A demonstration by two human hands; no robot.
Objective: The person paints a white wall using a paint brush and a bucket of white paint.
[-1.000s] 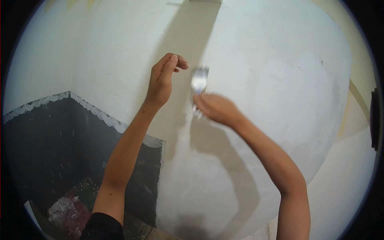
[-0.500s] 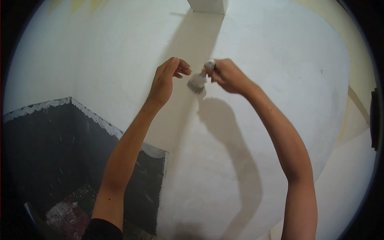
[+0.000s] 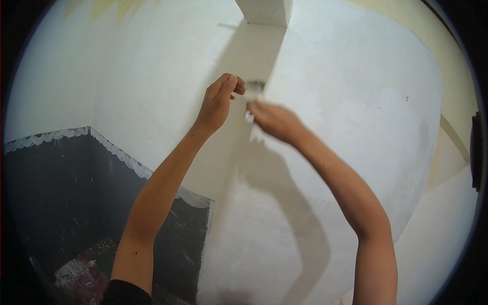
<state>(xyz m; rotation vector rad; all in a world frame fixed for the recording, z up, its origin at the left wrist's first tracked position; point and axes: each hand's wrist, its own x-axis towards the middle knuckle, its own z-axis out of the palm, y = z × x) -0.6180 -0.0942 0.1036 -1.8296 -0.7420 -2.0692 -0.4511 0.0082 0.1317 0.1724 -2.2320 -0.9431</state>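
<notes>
My right hand (image 3: 277, 122) is closed around the handle of a paintbrush (image 3: 255, 87), whose bristle end points upward and is blurred by motion. White paint marks the handle end below my fist. Just left of the bristles, my left hand (image 3: 219, 100) is raised with its fingers loosely bent and apart, and nothing shows in it. I cannot tell whether its fingertips touch the brush. Both hands are in front of a whitish wall (image 3: 356, 137), on which the shadow of my right arm falls.
A square white beam or post end (image 3: 264, 11) juts out at the top. At lower left is a dark grey area (image 3: 56, 188) with a scalloped white painted edge. Below it lies a paint-smeared reddish surface (image 3: 81, 279). A dark object (image 3: 477, 152) stands at the far right.
The paintbrush has swung from bristles down to bristles up as my right hand turned and moved left and down. My left hand has shifted slightly right.
</notes>
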